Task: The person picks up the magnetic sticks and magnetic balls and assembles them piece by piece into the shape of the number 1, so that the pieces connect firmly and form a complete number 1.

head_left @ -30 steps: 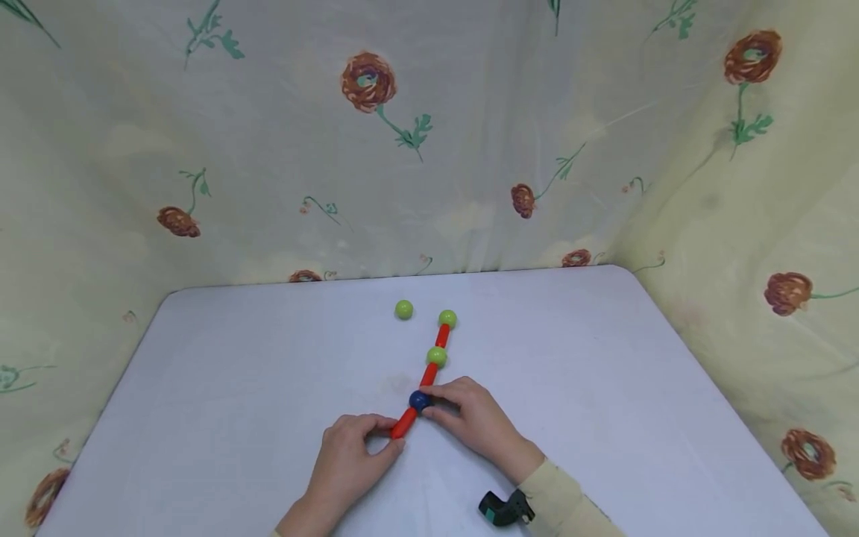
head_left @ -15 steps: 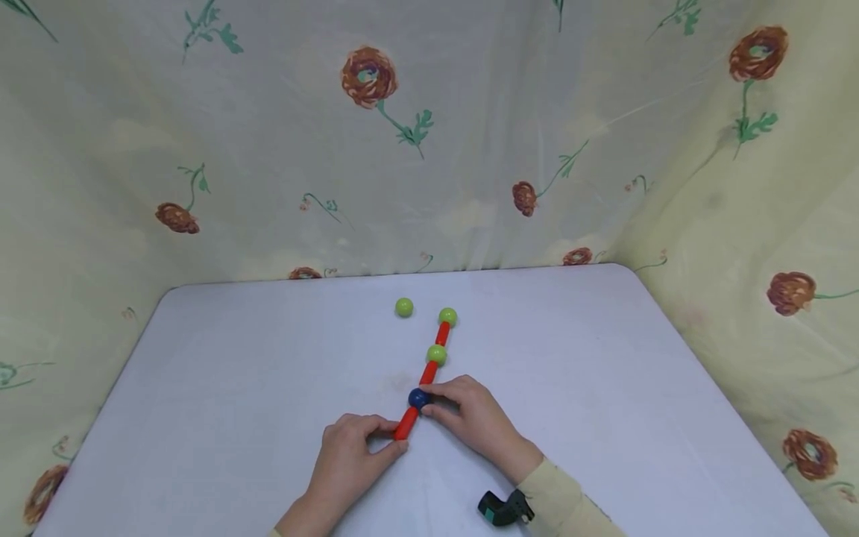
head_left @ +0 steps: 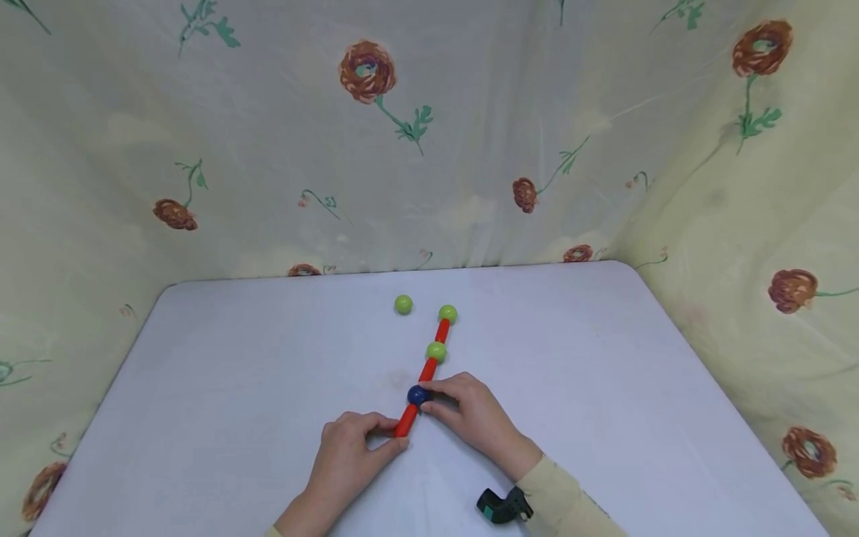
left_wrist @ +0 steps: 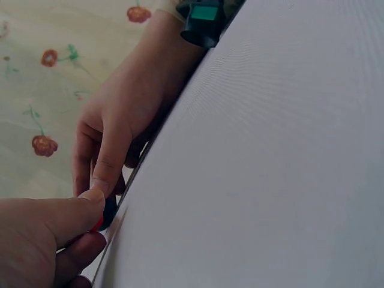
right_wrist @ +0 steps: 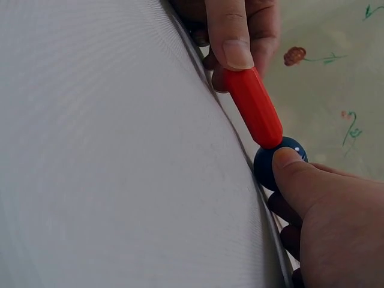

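A chain of balls and red rods runs up the table in the head view. Its near end is a red rod [head_left: 406, 421], whose free end my left hand [head_left: 352, 451] pinches between thumb and fingers. That rod's far end meets a blue ball [head_left: 417, 395], gripped by my right hand [head_left: 476, 418] between thumb and forefinger. Beyond the ball come another red rod [head_left: 428, 370], a green ball [head_left: 436, 352], a third red rod [head_left: 442, 331] and a green ball [head_left: 447, 314] at the far end. The right wrist view shows the near rod [right_wrist: 255, 108] against the blue ball [right_wrist: 264, 168].
A loose green ball [head_left: 403, 304] lies left of the chain's far end. The white table [head_left: 221, 388] has flower-patterned cloth [head_left: 268, 134] hanging behind it and at its sides. A black wrist camera [head_left: 503, 507] sits by my right sleeve.
The near red rod has swung slightly to stand more in line with the chain, my left fingertips shifting a little right with it. My right hand keeps its grip on the blue ball.
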{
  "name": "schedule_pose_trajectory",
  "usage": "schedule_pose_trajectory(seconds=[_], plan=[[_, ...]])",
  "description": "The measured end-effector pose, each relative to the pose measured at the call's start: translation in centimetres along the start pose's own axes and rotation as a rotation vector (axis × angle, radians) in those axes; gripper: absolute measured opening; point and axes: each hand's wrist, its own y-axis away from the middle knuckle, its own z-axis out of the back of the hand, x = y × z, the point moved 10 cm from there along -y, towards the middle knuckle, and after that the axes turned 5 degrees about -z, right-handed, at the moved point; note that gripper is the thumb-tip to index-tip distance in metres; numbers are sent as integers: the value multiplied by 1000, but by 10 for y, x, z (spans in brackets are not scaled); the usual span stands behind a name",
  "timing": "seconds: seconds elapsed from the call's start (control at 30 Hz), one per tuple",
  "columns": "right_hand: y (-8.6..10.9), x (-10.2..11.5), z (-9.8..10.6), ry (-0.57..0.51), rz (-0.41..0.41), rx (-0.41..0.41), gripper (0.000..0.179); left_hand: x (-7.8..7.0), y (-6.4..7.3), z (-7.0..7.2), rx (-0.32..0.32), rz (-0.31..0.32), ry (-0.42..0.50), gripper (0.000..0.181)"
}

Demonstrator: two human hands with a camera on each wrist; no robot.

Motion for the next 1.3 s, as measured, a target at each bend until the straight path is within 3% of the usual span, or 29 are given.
schedule_pose_trajectory(seconds=[0.13,0.27,0.37,0.47,0.6,0.77,0.9,1.07,1.3], plan=[[1,-3,2,-16,-11,4,39,4,-3,-3,80,34,43,33],[1,-4,2,-33,-12,14,39,17,-22,7,155,146,106,45],[0,-3,2,-34,-3,11,39,32,-55,26,127,213,121,42],[-2,-3,0,-41,0,17,39,46,-94,36,136,216,89,42],[-4,-2,-5,-45,7,38,40,56,-140,31,217,189,47,47],[-5,1,-7,-26,26,38,40,56,-178,18,268,186,24,53],[-4,4,-8,-6,31,41,41,49,-194,6,302,173,-11,56],[-2,3,-6,13,24,40,42,33,-203,-10,331,115,-62,58],[-3,-1,-2,30,29,40,42,30,-210,-16,248,85,-60,45]])
